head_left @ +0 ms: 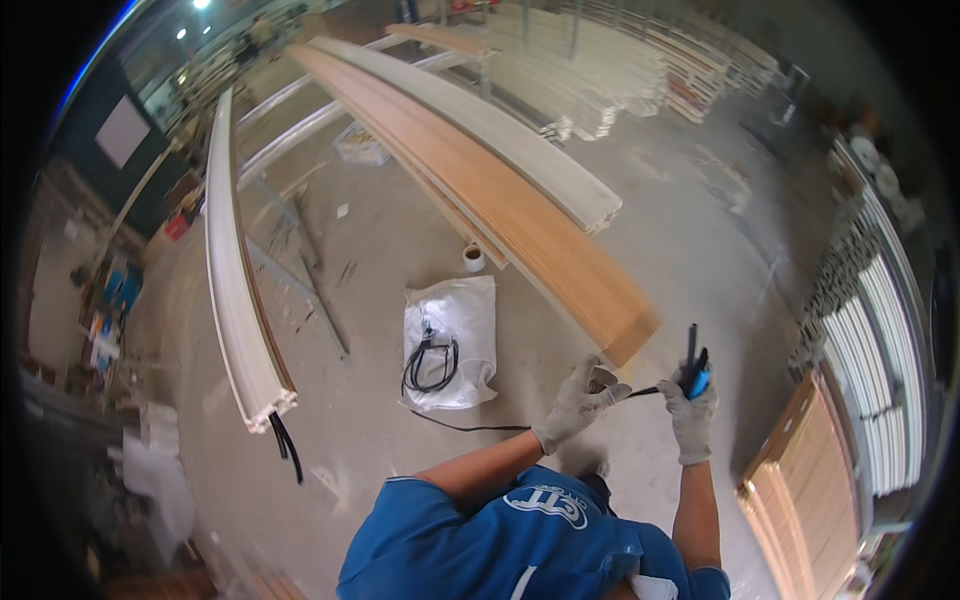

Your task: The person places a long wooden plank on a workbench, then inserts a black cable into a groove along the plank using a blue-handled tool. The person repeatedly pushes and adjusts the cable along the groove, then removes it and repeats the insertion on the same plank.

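Observation:
A long wood-coloured profile (560,260) slants across the supports, its near end just above my gloved left hand (580,405). My left fingers are curled around a thin black cord (470,429); whether they also touch the profile I cannot tell. The cord runs from a coil on the floor, past my left hand and on to my right. My gloved right hand (692,415) is closed on a blue-and-black hand tool (700,382). Its working end is partly hidden by my fingers. A short dark piece (692,342) sticks up above that hand.
A white plastic bag (470,300) lies on the floor under the black coil (432,365), near a tape roll (473,258). White profiles (235,260) rest on metal supports at left, two black strips (285,450) hanging from one. Stacked boards (810,470) and white lengths (870,380) stand at right.

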